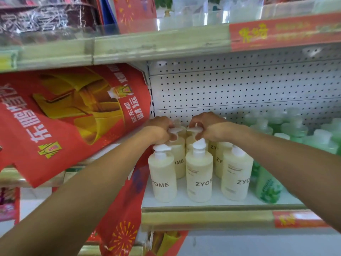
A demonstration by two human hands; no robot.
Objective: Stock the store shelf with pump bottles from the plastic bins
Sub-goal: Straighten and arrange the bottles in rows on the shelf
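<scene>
At the shelf's left end a red banner [73, 115] sags beside the left hand [162, 129], whose fingers curl round the pump head of a cream pump bottle [178, 156] in the second row; if that arm swings back it could snag the banner. The right hand [208, 129] pinches the pump of the neighbouring bottle [191, 143] near the shelf's back. Three front bottles [199, 174] stand close to the shelf [203, 207] front edge, so a careless push could topple one off, or into the green bottles [267, 185] rightward.
</scene>
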